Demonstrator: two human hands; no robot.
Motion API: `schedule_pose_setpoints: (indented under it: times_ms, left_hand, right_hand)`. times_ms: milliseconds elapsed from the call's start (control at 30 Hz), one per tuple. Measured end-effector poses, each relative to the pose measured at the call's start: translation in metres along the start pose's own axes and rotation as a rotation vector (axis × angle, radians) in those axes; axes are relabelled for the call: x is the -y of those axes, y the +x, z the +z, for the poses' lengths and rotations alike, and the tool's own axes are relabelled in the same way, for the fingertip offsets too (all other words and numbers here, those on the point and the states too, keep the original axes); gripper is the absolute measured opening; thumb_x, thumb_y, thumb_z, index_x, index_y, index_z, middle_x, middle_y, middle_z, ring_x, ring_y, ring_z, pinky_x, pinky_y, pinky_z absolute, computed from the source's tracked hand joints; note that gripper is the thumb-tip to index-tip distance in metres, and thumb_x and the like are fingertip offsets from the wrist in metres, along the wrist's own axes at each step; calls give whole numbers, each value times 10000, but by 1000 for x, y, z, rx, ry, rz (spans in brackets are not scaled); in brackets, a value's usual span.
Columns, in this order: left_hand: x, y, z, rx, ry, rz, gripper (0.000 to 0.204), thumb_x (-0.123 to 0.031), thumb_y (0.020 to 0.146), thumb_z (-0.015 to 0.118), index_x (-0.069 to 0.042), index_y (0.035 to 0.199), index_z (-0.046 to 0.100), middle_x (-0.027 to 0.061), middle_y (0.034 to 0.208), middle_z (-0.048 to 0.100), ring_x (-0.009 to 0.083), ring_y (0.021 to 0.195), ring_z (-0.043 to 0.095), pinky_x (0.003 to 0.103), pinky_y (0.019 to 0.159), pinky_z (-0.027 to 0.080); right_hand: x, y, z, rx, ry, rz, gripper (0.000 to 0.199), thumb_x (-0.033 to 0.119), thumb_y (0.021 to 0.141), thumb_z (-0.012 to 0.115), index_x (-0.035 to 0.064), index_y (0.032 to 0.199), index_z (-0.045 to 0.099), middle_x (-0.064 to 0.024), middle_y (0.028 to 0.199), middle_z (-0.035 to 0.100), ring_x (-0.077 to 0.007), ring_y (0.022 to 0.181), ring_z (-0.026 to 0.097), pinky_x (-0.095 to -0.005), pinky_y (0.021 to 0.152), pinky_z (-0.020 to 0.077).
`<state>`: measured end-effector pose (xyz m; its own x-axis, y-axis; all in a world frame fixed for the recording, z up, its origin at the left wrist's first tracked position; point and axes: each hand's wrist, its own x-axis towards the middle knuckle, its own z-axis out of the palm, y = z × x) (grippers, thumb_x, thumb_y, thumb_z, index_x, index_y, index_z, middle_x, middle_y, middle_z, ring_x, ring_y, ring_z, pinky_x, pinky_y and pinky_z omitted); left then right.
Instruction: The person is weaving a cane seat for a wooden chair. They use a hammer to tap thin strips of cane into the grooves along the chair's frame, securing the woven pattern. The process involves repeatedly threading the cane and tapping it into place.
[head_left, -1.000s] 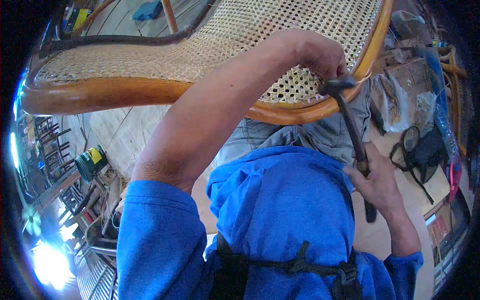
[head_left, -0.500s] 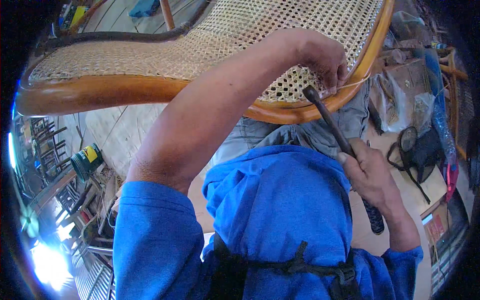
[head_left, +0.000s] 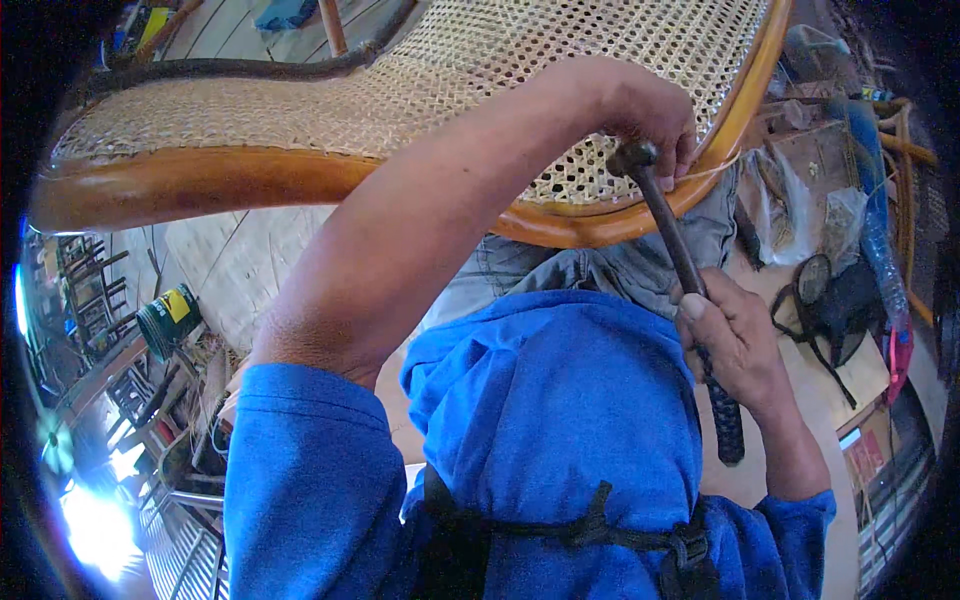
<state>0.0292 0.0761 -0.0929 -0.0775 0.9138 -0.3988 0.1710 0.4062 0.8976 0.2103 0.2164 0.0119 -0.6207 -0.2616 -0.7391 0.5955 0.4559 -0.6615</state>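
Observation:
A chair panel of woven cane (head_left: pixel 590 165) in a curved, varnished wooden frame (head_left: pixel 570 230) lies across my lap. My left hand (head_left: pixel 655 110) reaches over it, fingers bent down and closed at the frame's inner edge. A thin, pale cane strip (head_left: pixel 712 170) runs out from the fingertips over the wood; the exact grip is partly hidden. My right hand (head_left: pixel 735 335) is wrapped round a hammer (head_left: pixel 665 220) with a dark shaft and a black textured handle end. The hammer's head is raised close beside the left fingers, covering part of the cane edge.
To the right lie clear plastic bags (head_left: pixel 790 215), a black strapped item (head_left: pixel 835 300) and a blue plastic-wrapped length (head_left: pixel 870 190). A dark green bucket (head_left: pixel 168 325) stands at the left near stacked wooden pieces (head_left: pixel 90 285). A dark curved rail (head_left: pixel 230 70) bounds the panel's far side.
The hammer head has turned and risen slightly toward the left fingers, and its handle end has swung left. My left hand stays at nearly the same spot on the frame.

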Motion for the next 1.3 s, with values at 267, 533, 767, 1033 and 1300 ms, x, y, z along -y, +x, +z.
schedule_pose_setpoints:
  times_ms: [267, 533, 767, 1033, 1300]
  left_hand:
    - [4, 4, 0, 14, 30, -36, 257, -210, 689, 713, -29, 865, 662, 23, 691, 629, 129, 663, 547, 313, 617, 430]
    - [0, 2, -2, 18, 83, -39, 235, -196, 695, 718, -37, 860, 666, 14, 696, 633, 112, 657, 545, 299, 609, 428]
    - [3, 1, -2, 56, -36, -56, 261, -217, 693, 731, -39, 874, 672, 18, 720, 647, 112, 678, 573, 298, 636, 453]
    - [-30, -28, -13, -386, 389, -60, 289, -294, 743, 667, -64, 919, 674, 88, 785, 664, 176, 717, 613, 309, 666, 476]
    - [-62, -76, 38, -562, -1578, 415, 557, -557, 868, 426, -47, 1045, 567, 124, 867, 629, 263, 736, 613, 401, 598, 482]
  right_hand:
    - [-7, 5, 9, -197, -387, -164, 273, 283, 933, 442, 12, 898, 452, -242, 691, 531, -434, 687, 549, -461, 609, 422]
    - [2, 5, 10, -144, -484, -80, 315, 317, 941, 410, 6, 926, 453, -271, 771, 556, -451, 776, 558, -506, 654, 416]
    - [1, 5, 7, -134, -386, -58, 321, 323, 938, 418, 4, 928, 459, -262, 774, 557, -452, 791, 553, -499, 663, 422]
    - [-30, 13, 0, -108, -533, -294, 287, 323, 876, 532, 37, 903, 518, -203, 817, 581, -408, 776, 571, -466, 656, 448]
    - [-31, 54, 21, -21, -771, -718, 259, 295, 794, 612, 83, 942, 606, -106, 880, 620, -309, 824, 604, -404, 729, 487]
